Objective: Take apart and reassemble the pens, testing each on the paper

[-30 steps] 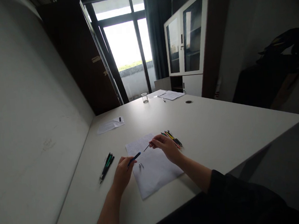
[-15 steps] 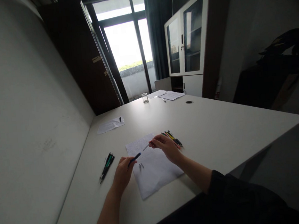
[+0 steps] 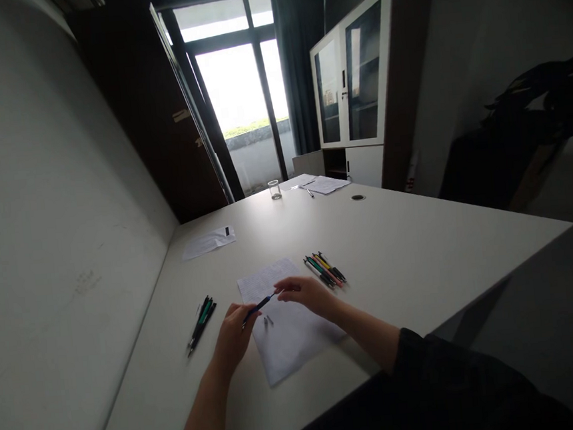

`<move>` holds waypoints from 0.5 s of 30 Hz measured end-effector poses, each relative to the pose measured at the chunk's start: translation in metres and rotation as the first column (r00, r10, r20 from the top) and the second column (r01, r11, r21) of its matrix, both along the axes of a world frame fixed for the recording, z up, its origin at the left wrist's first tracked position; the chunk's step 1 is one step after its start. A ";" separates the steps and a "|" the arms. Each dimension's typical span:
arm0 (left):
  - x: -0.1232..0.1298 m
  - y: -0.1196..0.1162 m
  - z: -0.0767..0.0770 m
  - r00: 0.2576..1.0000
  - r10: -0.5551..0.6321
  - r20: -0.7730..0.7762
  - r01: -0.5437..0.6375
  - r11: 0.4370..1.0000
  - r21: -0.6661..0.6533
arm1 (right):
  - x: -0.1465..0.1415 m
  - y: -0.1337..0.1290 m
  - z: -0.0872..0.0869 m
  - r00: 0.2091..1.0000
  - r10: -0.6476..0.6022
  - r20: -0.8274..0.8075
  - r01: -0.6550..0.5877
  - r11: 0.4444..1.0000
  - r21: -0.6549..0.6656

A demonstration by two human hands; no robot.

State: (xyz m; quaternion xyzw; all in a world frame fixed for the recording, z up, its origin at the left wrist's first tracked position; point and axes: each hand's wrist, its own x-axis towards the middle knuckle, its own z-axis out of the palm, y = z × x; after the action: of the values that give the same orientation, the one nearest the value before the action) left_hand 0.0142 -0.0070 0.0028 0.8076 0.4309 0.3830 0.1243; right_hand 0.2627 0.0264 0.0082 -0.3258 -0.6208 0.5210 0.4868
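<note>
the white sheet [image 3: 299,354] lay beneath and between the hands, presumably as a pale ground on which small parts would show. over its left edge, the left hand [image 3: 230,334] grasped a blue pen barrel [image 3: 263,303] between thumb and fingers, with the free end aimed at the other hand. that slant appeared chosen to bring the barrel into line with a slim rod [image 3: 273,295], probably a refill, which the right hand [image 3: 311,296] pinched in its fingertips. rod and barrel met, or nearly so; how far one entered the other could not be told. two small pieces [image 3: 266,321] lay on the sheet beneath the barrel, just right of the left hand's fingers, likely set there for easy reach.

left of the left hand, a bundle of dark and green pens [image 3: 202,324] lay on the desk [image 3: 395,252]; just beyond the right hand lay a row of coloured pens [image 3: 325,270]. the split was judged to keep both groups out of the space between the hands. further off, ahead of the left hand, a creased paper [image 3: 201,246] bore a small dark object [image 3: 227,231], not identifiable. farthest, a clear glass [image 3: 275,190] stood upright near loose papers [image 3: 324,184], well apart from both hands.
</note>
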 end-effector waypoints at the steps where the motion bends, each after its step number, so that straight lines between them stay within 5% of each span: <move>1: 0.000 0.000 0.001 1.000 0.002 -0.004 -0.002 1.000 0.001 | 0.000 0.001 -0.001 1.000 -0.022 -0.005 0.022 1.000 0.009; 15: 0.003 -0.002 0.002 0.999 0.006 -0.042 -0.005 1.000 0.015 | 0.001 -0.008 0.007 0.992 -0.049 0.113 0.031 0.988 0.153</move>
State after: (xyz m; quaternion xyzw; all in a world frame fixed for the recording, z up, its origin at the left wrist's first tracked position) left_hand 0.0171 -0.0091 0.0050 0.8152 0.4328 0.3693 0.1083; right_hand 0.2639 0.0183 0.0154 -0.3304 -0.6792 0.4425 0.4834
